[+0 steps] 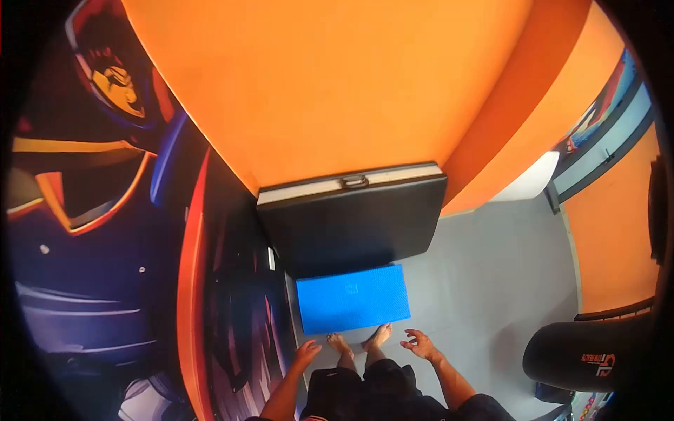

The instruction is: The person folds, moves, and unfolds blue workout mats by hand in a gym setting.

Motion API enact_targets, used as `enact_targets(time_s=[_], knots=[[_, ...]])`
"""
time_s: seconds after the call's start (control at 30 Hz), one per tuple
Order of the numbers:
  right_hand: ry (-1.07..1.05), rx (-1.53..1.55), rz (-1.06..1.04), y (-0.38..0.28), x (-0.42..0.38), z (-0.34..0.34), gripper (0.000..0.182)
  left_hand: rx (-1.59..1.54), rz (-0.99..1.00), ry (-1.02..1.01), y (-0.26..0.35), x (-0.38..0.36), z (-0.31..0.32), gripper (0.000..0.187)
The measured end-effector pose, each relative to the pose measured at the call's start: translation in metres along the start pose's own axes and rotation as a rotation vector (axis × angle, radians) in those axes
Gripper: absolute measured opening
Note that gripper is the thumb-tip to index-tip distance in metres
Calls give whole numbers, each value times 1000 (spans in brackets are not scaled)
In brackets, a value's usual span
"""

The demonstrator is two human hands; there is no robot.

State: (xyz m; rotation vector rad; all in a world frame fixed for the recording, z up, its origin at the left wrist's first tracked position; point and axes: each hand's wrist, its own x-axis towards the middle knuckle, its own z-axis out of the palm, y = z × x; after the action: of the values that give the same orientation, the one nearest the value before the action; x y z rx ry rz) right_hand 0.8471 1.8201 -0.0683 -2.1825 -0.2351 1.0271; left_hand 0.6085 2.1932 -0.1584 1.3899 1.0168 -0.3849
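Note:
My left hand [307, 352] hangs in the air at the lower middle, beside my bare feet, with its fingers apart and nothing in it. On the other side, my right hand [420, 344] is also raised above the grey floor, empty, its fingers spread. A blue mat [353, 299] lies flat on the floor just ahead of my feet, nearest to both hands but touched by neither. Behind it a black folded case [354, 221] with a handle leans upright against the orange wall.
A mural-covered wall [91, 266] runs close along the left. At the lower right stands a black padded cylinder [572, 356] with printed lettering. The grey floor [484, 281] extends to the right, towards a white object [530, 179] and a grey-framed door [611, 151].

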Motion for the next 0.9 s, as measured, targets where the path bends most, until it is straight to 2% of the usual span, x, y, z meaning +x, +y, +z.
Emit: enact_targets(time_s=[0.07,0.17,0.27,0.3,0.33,0.47,0.63,0.9], knots=[[17,39,21,-8,-1,-22,64,-28,-3,3,15,-6,-10,62],[114,60,-5,-12,-10,-34,65,-25,116,42,17,-13,-27,62],[158,74,-41,-12,-18,-31,68,-92,34,104,32,-25,-32,63],[182,41,-63,-10,-16,-29,68,-43,121,123,8,-5,-35,62],[206,6,-87,-7,-13,-28,69,-23,114,137,8,-1,-40,62],[213,-75,-41,13,-22,-20,69,-57,-10,125,-1,-24,-35,63],[220,-113,-20,34,-24,-13,69,4,-76,109,-16,-21,-48,66],[201,-122,-30,37,-16,-14,69,59,99,206,-53,7,-51,66]])
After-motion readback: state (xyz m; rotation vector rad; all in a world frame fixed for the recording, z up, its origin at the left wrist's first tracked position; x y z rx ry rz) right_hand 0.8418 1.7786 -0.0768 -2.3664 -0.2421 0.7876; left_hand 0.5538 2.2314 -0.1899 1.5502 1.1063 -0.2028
